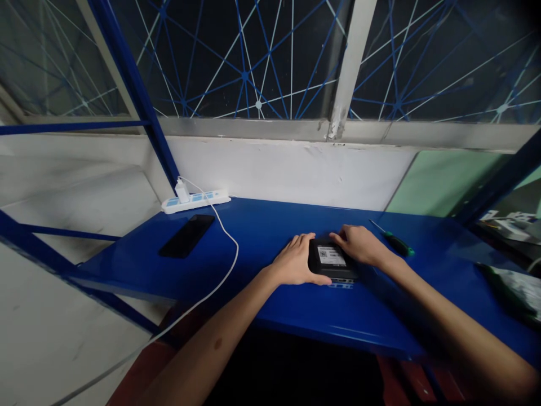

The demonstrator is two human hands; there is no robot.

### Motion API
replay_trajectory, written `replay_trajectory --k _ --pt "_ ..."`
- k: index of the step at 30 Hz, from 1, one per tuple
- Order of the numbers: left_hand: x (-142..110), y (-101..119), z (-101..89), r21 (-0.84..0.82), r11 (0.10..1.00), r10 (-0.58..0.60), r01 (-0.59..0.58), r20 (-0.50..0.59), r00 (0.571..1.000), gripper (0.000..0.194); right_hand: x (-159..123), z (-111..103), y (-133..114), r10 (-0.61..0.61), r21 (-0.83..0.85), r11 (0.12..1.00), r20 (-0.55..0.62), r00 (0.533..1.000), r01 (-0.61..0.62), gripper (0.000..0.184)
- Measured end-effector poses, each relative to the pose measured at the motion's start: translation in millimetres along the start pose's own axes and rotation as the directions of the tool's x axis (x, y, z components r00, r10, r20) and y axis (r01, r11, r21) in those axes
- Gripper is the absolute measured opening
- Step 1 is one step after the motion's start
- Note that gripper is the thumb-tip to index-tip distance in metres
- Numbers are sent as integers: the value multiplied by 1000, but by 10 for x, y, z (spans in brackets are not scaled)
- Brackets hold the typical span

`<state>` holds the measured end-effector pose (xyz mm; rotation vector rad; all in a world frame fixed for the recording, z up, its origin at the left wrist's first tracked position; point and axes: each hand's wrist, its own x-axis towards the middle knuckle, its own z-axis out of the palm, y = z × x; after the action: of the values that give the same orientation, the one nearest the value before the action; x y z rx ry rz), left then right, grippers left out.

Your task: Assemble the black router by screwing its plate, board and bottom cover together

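Note:
A small black mini PC (313, 262) lies on the blue table, a white printed label (332, 255) on its upper face and ports along its near edge. My left hand (296, 260) grips its left side, the thumb stretched along the near edge and the fingers round the far left corner. At the far right corner, my right hand (359, 243) is closed against the mini PC with curled fingers; their tips are partly hidden. Just right of that hand rests a screwdriver (398, 243) with a green and black handle.
A black phone (187, 235) lies at the left of the blue table (270, 217). Behind it, a white power strip (196, 200) holds a charger (182, 192), and a white cable (235, 256) runs across the left side. A silvery bag (515, 290) is at the right. Blue posts frame the table.

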<state>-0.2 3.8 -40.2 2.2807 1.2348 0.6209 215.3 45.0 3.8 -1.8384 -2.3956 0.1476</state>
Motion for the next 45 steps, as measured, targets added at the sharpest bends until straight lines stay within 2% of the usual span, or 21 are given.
replay_trajectory --k 4,8,14,17,20,23,25,26,30,33,40,45 --pt "5 26 -24 14 1000 -5 4 25 1000 122 172 6 -11 68 33 997 122 990 -73 60" --pt "7 56 -57 44 999 -4 1 54 999 121 315 8 -25 139 84 982 287 948 -170 77" --pt "5 67 -69 35 999 -27 25 73 997 125 411 12 -65 178 111 967 352 919 -230 89" --pt "-2 55 -65 14 999 -31 30 70 997 125 392 -7 -76 154 122 971 330 931 -204 88" --pt "-14 37 -58 -20 1000 -22 23 57 998 124 270 -39 -48 85 136 983 241 967 -121 82" --pt "-22 21 -47 -40 999 2 -1 27 1000 123 41 -76 40 -35 162 987 104 994 17 67" --pt "-24 18 -41 -50 999 8 -7 13 1000 122 -128 -91 132 -135 208 971 61 989 120 56" --pt "-25 19 -40 -56 998 5 -5 10 1000 122 -202 -91 183 -225 264 941 25 974 210 55" --pt "-31 29 -48 -83 996 -12 12 2 1000 120 -377 -30 368 -373 353 868 -1 928 350 76" --pt "-40 37 -62 -94 995 -17 17 2 1000 120 -407 47 433 -424 345 851 8 906 396 95" --pt "-54 33 -79 -71 997 -24 25 12 1000 119 -477 109 435 -374 326 883 52 926 338 109" --pt "-57 18 -74 -69 997 -17 17 7 1000 117 -519 128 432 -361 320 885 14 932 338 115"
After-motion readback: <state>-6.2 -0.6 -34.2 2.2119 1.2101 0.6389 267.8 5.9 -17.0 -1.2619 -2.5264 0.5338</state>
